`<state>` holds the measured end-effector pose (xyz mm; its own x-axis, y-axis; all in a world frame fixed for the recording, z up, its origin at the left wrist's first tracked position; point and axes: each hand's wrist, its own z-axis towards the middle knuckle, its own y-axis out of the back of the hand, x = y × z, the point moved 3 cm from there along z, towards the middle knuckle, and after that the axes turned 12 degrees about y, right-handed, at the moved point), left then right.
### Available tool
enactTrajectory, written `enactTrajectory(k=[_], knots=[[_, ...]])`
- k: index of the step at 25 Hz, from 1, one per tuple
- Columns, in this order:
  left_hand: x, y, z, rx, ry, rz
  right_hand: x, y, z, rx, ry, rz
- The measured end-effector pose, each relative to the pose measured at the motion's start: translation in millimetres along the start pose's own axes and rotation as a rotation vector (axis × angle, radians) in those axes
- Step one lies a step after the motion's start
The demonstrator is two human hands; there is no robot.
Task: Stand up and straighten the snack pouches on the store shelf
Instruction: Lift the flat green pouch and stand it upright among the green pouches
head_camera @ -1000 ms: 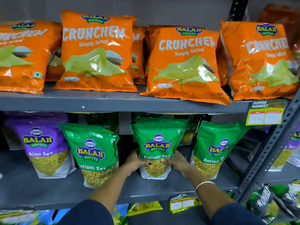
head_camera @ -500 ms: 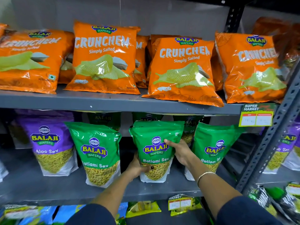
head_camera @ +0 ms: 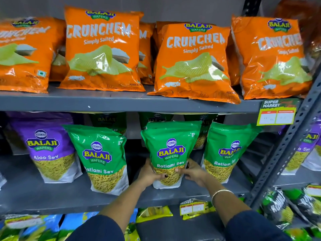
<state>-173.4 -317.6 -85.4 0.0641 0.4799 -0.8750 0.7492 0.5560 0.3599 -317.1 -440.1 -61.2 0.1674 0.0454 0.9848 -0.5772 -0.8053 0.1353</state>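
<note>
Here, a glossy green plastic stand-up pouch (head_camera: 171, 150) labelled Ratlami Sev, its clear lower window showing yellow strands, stands nearly upright on the grey metal middle shelf (head_camera: 52, 197), just right of centre. The left hand (head_camera: 150, 174) grips its lower edge at 9 o'clock and the right hand (head_camera: 192, 172) at 3 o'clock, fingers curled onto the front. A matching green pouch (head_camera: 224, 153) stands just beside it at 3 o'clock.

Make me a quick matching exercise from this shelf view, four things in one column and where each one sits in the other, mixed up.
1. Aloo Sev pouch
2. Crunchem bags
3. held Ratlami Sev pouch
4. price tag

A. top shelf
B. between both hands
C. hanging from the top shelf's edge, right
D. middle shelf, far left

Pairs: 1-D, 2-A, 3-B, 4-C
</note>
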Motion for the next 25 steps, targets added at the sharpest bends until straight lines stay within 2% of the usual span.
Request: enactTrajectory(k=[8, 11, 12, 14, 16, 18, 20, 22, 23, 24, 25], knots=[[5, 7, 1, -0.01, 0.035, 0.027, -2, -8, 3, 0.024, 0.052, 0.033], [4, 4, -2, 0.021, 0.06, 0.006, -11, -6, 8, 0.038, 0.059, -0.028], [1, 4, -6, 0.026, 0.07, 0.009, -15, -2, 9, 0.07, 0.001, -0.115], [0, 7, -15, 0.035, 0.122, 0.061, -23, 8, 7, 0.21, -0.254, -0.355], [6, 20, -29, 0.082, 0.25, 0.15, -27, 6, 3, 0.484, -0.555, -0.558], [21, 46, -46, 0.183, 0.426, 0.238, -29, -23, 1, 0.777, -0.695, -0.569], [47, 81, -59, 0.33, 0.658, 0.335, -26, -71, 4, 0.904, -0.636, -0.572], [72, 127, -67, 0.288, 0.758, 0.432, -19, -121, 13, 0.774, -0.404, -0.585], [85, 147, -60, 0.165, 0.738, 0.373, -15, -140, 19, 0.643, -0.246, -0.582], [94, 168, -50, 0.045, 0.616, 0.273, -7, -158, 23, 0.493, -0.101, -0.548], [95, 186, -43, -0.041, 0.419, 0.205, -4, -173, 31, 0.37, 0.001, -0.46]])
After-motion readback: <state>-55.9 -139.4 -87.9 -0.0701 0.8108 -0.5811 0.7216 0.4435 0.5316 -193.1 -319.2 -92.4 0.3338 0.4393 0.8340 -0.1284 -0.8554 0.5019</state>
